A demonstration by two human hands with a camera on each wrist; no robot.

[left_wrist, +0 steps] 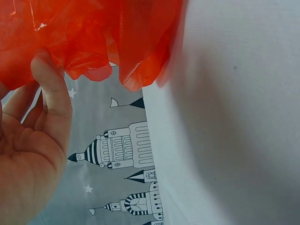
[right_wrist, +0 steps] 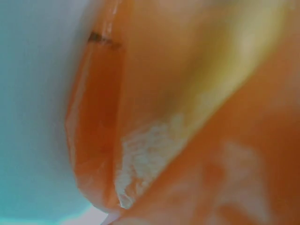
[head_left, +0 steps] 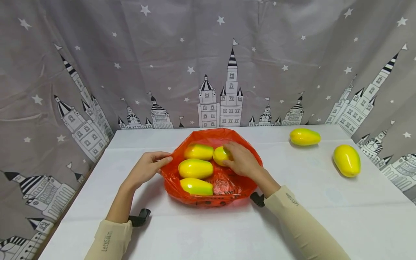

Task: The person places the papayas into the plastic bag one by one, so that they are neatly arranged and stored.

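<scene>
Fruit [head_left: 221, 156], its long axis mostly hidden, was gripped in our right hand [head_left: 242, 159] inside the red bag [head_left: 224, 200], whose left edge our left hand [head_left: 147, 169] pinched. Within, three yellow fruits [head_left: 195, 169] lay lengthwise left to right; outside, rightward, two more fruits [head_left: 304, 137] rested on the white table [head_left: 201, 238].

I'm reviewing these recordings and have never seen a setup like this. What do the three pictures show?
There is no machine: a person works bare-handed. The widest picture comes from a head-worn camera looking down; the others come from cameras on the left and right wrists, the right one blurred. On a white tabletop sits an open red plastic bag containing four glossy yellow-green oval fruits. The left hand holds the bag's edge; the right hand grips the rightmost fruit inside. Two similar fruits lie outside.
</scene>
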